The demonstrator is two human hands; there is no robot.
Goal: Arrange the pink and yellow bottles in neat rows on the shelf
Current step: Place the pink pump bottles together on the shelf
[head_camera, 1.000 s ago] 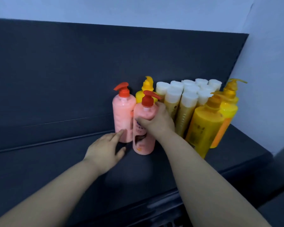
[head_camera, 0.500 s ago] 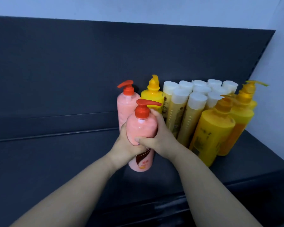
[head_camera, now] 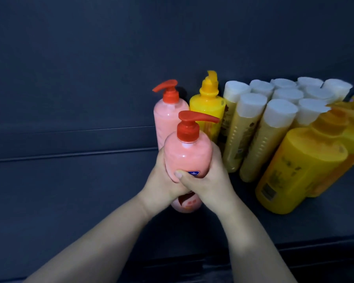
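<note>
Both of my hands wrap a pink pump bottle (head_camera: 187,154) with a red pump head, upright on the dark shelf (head_camera: 90,201). My left hand (head_camera: 161,184) grips its left side, my right hand (head_camera: 208,180) its right side with the thumb across the front label. Directly behind it stands a second pink pump bottle (head_camera: 168,117). A yellow pump bottle (head_camera: 207,111) stands to the right of that one. Two larger yellow pump bottles (head_camera: 298,172) stand at the front right.
Several tall yellow bottles with white caps (head_camera: 251,137) stand packed in rows between the pump bottles. The dark back panel (head_camera: 110,58) rises behind everything. The shelf's front edge (head_camera: 233,260) runs below my forearms.
My left hand came off the shelf and closed on the pink bottle's left side. The bottle shifted slightly toward me. The camera moved closer and lower.
</note>
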